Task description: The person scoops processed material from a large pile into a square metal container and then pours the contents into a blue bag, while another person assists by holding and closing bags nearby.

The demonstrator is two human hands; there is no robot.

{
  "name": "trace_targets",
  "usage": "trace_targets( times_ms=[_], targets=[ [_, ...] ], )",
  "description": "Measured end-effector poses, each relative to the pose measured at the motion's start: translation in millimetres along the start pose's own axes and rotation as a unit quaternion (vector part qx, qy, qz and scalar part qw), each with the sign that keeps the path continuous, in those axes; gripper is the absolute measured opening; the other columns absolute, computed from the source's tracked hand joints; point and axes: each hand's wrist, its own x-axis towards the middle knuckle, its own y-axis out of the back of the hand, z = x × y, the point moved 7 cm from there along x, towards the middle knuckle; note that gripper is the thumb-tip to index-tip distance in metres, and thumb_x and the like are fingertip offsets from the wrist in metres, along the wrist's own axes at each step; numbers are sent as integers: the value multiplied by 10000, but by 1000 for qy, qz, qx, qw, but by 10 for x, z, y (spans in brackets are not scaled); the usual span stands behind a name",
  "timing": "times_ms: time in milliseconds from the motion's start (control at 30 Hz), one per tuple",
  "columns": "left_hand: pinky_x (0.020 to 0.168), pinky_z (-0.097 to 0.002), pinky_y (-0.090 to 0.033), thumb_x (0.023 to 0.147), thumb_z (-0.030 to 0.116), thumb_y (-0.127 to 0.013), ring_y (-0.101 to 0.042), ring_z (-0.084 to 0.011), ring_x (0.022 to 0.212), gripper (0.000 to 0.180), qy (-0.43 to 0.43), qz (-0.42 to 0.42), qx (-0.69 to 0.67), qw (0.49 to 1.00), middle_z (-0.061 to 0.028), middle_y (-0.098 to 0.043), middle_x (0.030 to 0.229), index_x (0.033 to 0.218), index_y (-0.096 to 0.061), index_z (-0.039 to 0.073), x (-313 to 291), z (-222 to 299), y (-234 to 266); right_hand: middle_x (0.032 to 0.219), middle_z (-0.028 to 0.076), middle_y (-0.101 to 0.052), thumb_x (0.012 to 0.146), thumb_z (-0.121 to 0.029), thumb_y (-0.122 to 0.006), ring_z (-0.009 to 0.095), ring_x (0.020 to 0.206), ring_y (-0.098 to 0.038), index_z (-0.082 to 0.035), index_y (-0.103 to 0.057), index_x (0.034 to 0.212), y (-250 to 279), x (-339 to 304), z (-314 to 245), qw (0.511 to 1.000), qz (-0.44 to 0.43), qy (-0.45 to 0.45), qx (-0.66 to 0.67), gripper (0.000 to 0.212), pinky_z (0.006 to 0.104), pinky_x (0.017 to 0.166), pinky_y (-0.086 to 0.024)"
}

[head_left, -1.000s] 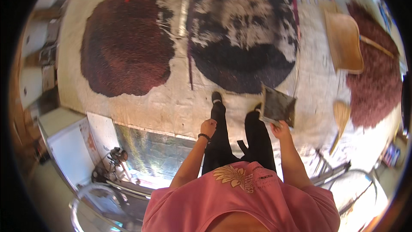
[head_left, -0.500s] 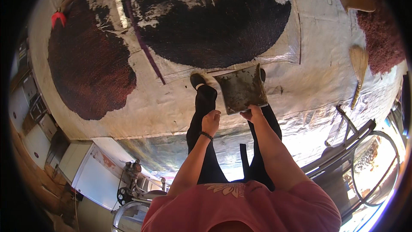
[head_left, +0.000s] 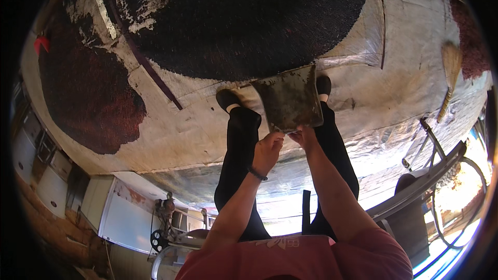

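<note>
Nearest to you, your pink shirt (head_left: 301,256) fills the lower edge, with a black strap (head_left: 306,210) hanging in front of it. Your black trousers (head_left: 236,142) run down either side, outside your forearms. Your left hand (head_left: 267,151), with a dark bracelet (head_left: 257,173) at its wrist, has its fingers bent together at the near edge of a square, stained metal pan (head_left: 290,98); you can't tell from this view whether they pinch it. Your right hand (head_left: 305,136) is just beside it, fingers clamped on that same edge. The pan lies ahead of both hands, between your two dark shoes (head_left: 226,98), its far edge overlapping the rim of a broad black heap (head_left: 249,26) in the view; whether they touch can't be made out.

Low on your left are a white cabinet (head_left: 129,218) and a small machine with a spoked wheel (head_left: 158,239); low on your right is a metal frame (head_left: 430,192) with bent tubing.

Farther out, a pale sheet (head_left: 192,137) covers the ground under the heaps. To your left, a dark strip (head_left: 150,75) separates the black heap from a reddish-brown one (head_left: 88,88). To your right, a straw broom (head_left: 450,67) lies near a redder pile (head_left: 469,41). At the far left there is a bright red piece (head_left: 41,44).
</note>
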Motion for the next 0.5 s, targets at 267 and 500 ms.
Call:
trace_targets(
  times_ms=[267,500],
  targets=[
    [554,-215,-438,725,37,-436,-566,-135,655,150,30,-15,-70,997,-93,-565,713,840,-524,-3,69,68,133,869,129,-497,702,-99,-447,249,758,-505,-23,-444,907,-333,351,27,998,3,30,52,218,356,697,-443],
    [562,-208,-432,727,45,-441,-565,-140,676,162,12,-15,-74,997,-91,-562,772,860,-513,-15,213,257,337,841,100,-490,705,-79,-463,250,741,-491,-49,-439,903,-518,916,-361,988,-20,147,-44,201,394,672,-443]
  ],
)
